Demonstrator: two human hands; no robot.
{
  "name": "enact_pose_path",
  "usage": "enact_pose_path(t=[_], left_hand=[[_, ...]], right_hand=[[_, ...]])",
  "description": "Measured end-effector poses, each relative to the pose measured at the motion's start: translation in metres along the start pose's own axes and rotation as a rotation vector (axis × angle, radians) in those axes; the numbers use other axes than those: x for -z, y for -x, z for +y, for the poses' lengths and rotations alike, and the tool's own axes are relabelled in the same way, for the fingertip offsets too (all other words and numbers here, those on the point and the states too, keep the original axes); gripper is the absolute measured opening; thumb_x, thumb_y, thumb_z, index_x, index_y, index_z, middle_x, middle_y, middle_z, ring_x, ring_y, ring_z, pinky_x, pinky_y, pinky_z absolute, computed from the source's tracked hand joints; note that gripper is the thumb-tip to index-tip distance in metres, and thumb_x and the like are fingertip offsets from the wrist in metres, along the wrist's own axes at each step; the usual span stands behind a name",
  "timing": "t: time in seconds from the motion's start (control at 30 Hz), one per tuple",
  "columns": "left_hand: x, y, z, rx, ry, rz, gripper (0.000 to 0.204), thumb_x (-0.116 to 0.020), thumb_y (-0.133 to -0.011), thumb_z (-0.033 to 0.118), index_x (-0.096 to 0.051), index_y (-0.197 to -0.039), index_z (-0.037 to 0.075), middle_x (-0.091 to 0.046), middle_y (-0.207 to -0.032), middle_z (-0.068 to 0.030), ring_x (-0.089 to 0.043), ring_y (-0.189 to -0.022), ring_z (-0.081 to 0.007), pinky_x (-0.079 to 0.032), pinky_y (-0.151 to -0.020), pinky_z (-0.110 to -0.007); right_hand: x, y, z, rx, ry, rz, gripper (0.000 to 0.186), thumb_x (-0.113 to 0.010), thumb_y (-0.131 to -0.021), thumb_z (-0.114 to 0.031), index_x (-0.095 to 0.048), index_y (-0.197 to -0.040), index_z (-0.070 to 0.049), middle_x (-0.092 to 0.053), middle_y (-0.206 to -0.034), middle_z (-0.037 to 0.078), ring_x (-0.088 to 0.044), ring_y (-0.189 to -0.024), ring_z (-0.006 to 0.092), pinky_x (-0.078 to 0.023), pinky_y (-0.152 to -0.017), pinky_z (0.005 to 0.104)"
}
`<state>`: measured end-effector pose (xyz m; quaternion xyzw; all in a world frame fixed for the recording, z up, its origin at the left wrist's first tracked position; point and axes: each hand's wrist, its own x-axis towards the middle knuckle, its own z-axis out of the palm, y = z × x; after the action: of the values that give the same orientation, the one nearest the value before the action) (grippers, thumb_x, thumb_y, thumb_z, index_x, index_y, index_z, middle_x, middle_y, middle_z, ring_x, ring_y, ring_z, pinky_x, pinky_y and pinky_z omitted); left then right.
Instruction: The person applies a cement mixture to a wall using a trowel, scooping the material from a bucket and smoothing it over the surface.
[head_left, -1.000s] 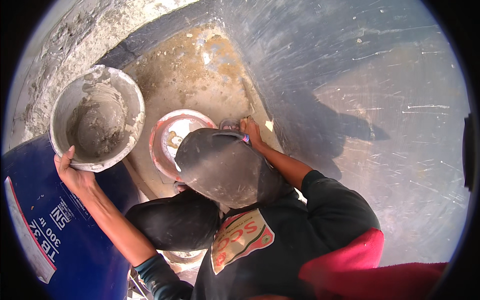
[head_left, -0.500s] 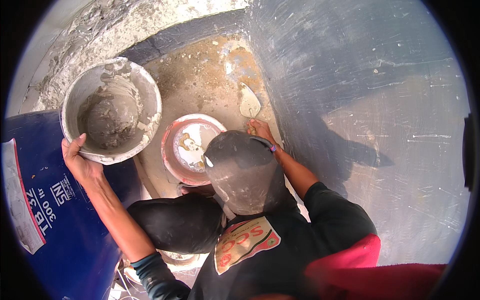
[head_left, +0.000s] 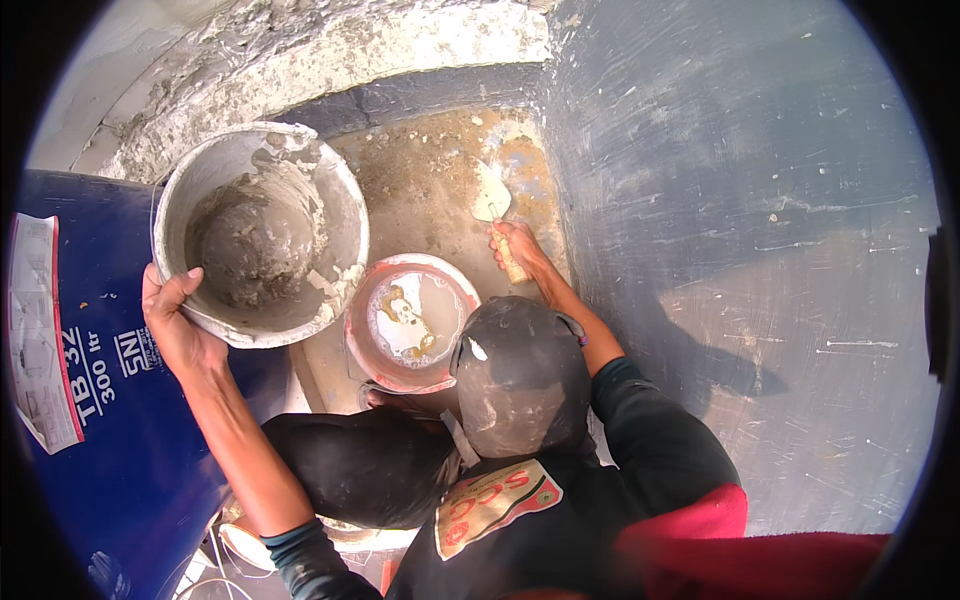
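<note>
A large pail [head_left: 345,215] with grey mortar stuck to its inner wall and bottom is tipped toward me at the left. My left hand [head_left: 180,310] grips its near rim, thumb over the edge and fingers outside. At the upper right, my right hand [head_left: 520,248] is closed around the wooden handle of a trowel [head_left: 490,195]. The trowel's pointed blade is pale with dried mortar and lies over the dirty ground. Between the two hands stands a smaller reddish bucket [head_left: 365,345] holding cloudy liquid with a bright white patch on it.
A scraped dark grey wall [head_left: 760,200] rises close on the right. Rough, mortar-crusted masonry [head_left: 330,70] borders the far side. A large blue tank [head_left: 140,400] stands at the left. Sandy, stained ground [head_left: 415,160] lies between them. My dark-clothed leg [head_left: 350,470] is bent below the reddish bucket.
The view has shifted, with the surroundings sliding right and down. My right hand and the trowel have moved farther from the reddish bucket, and more of the handle shows. My left hand keeps its hold.
</note>
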<state>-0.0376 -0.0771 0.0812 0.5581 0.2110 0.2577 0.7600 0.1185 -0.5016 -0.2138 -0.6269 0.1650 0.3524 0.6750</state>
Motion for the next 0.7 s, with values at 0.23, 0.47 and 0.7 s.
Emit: enact_pose_path(t=[0.23,0.47,0.7], left_hand=[[0.004,0.033,0.021,0.027,-0.005,-0.008,0.02,-0.06,-0.078,-0.008,-0.059,-0.095,0.003,-0.068,-0.099,-0.0089,-0.064,-0.089,-0.0191,-0.052,-0.09,-0.034],[0.007,0.079,0.046,0.101,0.017,-0.013,0.04,-0.06,-0.077,-0.006,-0.06,-0.117,-0.002,-0.067,-0.116,-0.0136,-0.065,-0.105,-0.0238,-0.049,-0.1,-0.037],[0.017,0.126,0.065,0.101,0.099,0.056,0.055,-0.059,-0.075,-0.009,-0.054,-0.13,-0.004,-0.065,-0.124,-0.0191,-0.064,-0.115,-0.0313,-0.05,-0.106,-0.043]], right_hand=[[-0.023,-0.017,-0.036,0.11,0.068,0.11,0.031,-0.052,-0.103,-0.031,-0.061,-0.107,-0.001,-0.056,-0.074,0.004,-0.052,-0.052,0.0136,-0.044,-0.043,0.0316],[0.031,-0.083,-0.053,0.384,0.935,0.62,0.036,-0.058,-0.092,-0.026,-0.069,-0.096,0.007,-0.067,-0.1,0.034,-0.067,-0.095,0.0497,-0.054,-0.082,0.0523],[-0.019,-0.062,-0.067,0.35,0.806,0.614,0.032,-0.064,-0.089,-0.024,-0.07,-0.092,0.007,-0.068,-0.098,0.035,-0.067,-0.1,0.0505,-0.053,-0.087,0.0526]])
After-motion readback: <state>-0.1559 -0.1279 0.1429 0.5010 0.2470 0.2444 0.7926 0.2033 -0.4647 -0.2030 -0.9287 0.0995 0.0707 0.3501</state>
